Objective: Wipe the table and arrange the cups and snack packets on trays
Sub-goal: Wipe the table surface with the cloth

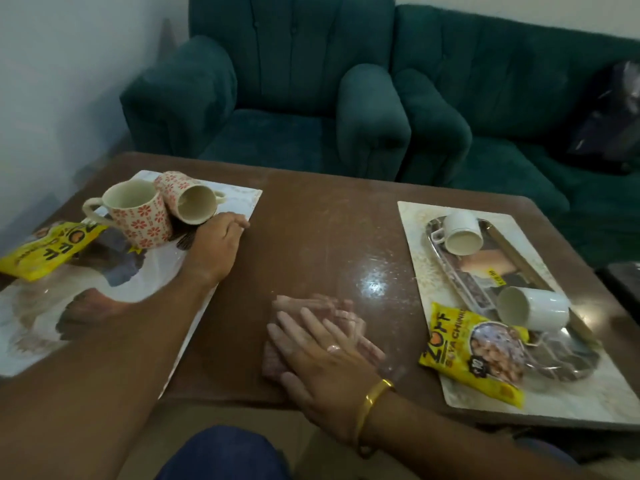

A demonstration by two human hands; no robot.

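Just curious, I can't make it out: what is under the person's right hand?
A pinkish cloth, blurred, lying on the brown table. The right hand presses flat on it with straight fingers, so the cloth's middle is covered; only its edges show.

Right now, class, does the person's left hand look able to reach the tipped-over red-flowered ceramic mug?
Probably yes: the left hand rests on the flat printed tray right beside the open mouth of the tipped-over red-flowered ceramic mug, with nothing between them.
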